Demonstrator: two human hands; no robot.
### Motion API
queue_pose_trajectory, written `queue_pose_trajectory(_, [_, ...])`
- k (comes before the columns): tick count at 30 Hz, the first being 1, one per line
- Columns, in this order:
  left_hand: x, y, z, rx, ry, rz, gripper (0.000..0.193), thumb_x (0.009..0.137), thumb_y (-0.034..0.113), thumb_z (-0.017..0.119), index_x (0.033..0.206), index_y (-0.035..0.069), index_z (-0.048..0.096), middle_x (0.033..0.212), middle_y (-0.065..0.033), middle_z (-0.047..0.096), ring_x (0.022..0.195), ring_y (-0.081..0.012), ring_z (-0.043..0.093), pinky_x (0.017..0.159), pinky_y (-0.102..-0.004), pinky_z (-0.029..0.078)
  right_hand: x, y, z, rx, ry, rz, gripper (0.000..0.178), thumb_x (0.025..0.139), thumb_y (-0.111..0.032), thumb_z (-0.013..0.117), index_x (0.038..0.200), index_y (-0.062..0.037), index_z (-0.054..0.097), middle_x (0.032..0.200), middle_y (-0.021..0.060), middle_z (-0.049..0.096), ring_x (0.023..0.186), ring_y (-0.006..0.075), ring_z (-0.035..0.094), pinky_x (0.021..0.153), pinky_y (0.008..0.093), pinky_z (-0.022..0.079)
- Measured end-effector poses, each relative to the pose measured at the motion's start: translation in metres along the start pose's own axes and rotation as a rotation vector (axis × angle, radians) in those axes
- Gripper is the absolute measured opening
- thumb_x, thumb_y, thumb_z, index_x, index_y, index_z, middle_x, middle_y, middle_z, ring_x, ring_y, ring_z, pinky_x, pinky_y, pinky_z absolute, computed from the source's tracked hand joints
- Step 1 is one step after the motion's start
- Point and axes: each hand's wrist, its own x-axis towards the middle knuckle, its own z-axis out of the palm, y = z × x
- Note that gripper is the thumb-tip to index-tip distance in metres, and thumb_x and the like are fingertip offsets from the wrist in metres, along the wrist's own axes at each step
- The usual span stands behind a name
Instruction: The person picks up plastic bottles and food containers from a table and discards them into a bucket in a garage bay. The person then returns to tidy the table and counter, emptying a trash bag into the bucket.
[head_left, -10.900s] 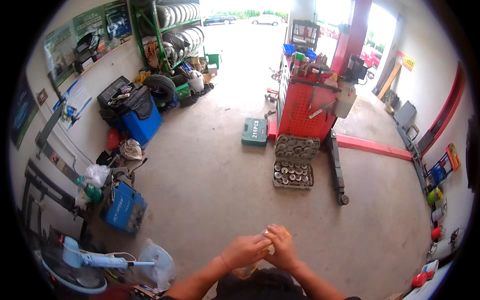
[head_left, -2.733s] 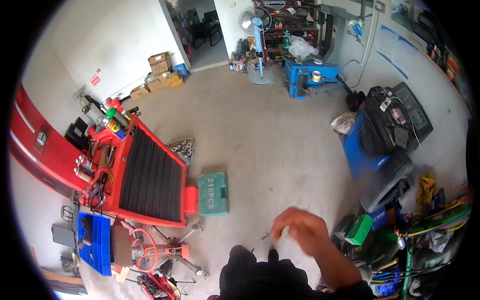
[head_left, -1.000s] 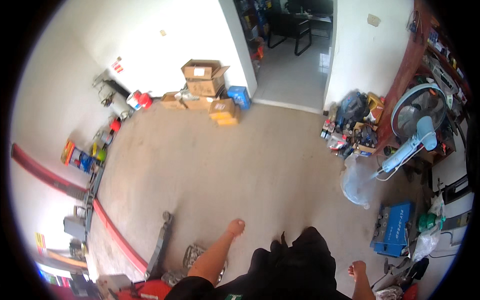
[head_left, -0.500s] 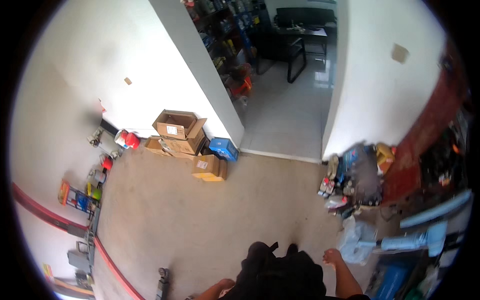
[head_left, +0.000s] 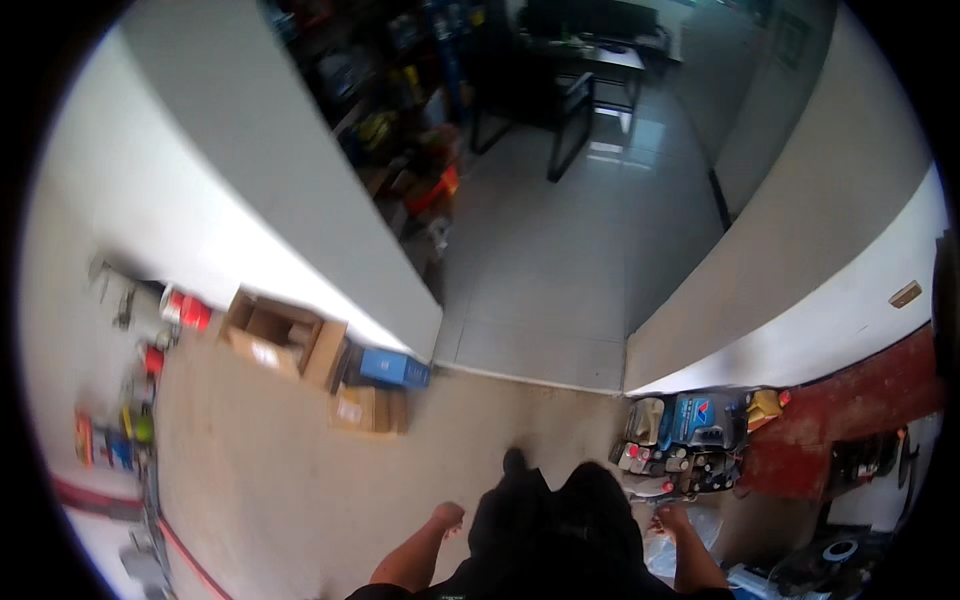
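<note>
My left hand (head_left: 449, 518) hangs beside my dark-clothed legs, over the concrete floor (head_left: 270, 480). Its fingers are loosely bent, with nothing visible in them. On the other side my right hand (head_left: 670, 520) hangs low, fingers half curled and slightly apart, also with no object visible. The things nearest to it are a clear plastic bag (head_left: 690, 540) and a cluster of bottles (head_left: 690, 465) on the floor; I see no contact with them.
Ahead, a doorway opens onto a tiled floor (head_left: 540, 290), with a black chair (head_left: 535, 105) and shelves (head_left: 380, 90) beyond. Cardboard boxes (head_left: 330, 355) and a blue box (head_left: 395, 368) stand left of the doorway. A blue jug (head_left: 705, 420) stands at its right.
The doorway and the boxes are nearer, as I have walked forward. My left hand has swung forward into fuller view. The bottles at the right now stand closer to my right hand.
</note>
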Motion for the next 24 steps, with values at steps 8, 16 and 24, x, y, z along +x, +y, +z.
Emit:
queue_pose_trajectory(8, [0.04, 0.312, -0.397, -0.097, 0.351, 0.396, 0.029, 0.092, 0.03, 0.055, 0.1, 0.004, 0.065, 0.082, -0.0139, 0.068, 0.066, -0.0272, 0.065, 0.059, -0.0409, 0.054, 0.051, -0.166, 0.045, -0.343, 0.08, -0.039, 0.016, 0.087, -0.017, 0.065, 0.094, -0.0043, 0.073, 0.07, 0.0128, 0.069, 0.063, 0.0229, 0.069, 0.052, 0.0399, 0.052])
queue_pose_trajectory(16, [0.006, 0.422, -0.49, -0.46, -0.202, 0.327, 0.017, 0.094, 0.011, 0.062, 0.111, 0.01, 0.066, 0.087, -0.0053, 0.067, 0.068, -0.0179, 0.063, 0.059, -0.0327, 0.053, 0.178, -0.504, 0.028, 0.35, -0.009, 0.002, 0.017, 0.091, -0.012, 0.054, 0.099, 0.0007, 0.062, 0.082, 0.0142, 0.067, 0.064, 0.0252, 0.067, 0.054, 0.0372, 0.054])
queue_pose_trajectory(24, [-0.004, 0.566, -0.58, -0.242, 0.278, 0.137, 0.026, 0.095, 0.024, 0.053, 0.082, 0.006, 0.065, 0.075, -0.0099, 0.066, 0.066, -0.0235, 0.066, 0.057, -0.0372, 0.053, 0.201, -0.847, -0.056, 0.276, 0.092, -0.345, 0.023, 0.094, -0.019, 0.058, 0.108, -0.0003, 0.059, 0.086, 0.0147, 0.068, 0.066, 0.025, 0.067, 0.056, 0.0374, 0.056])
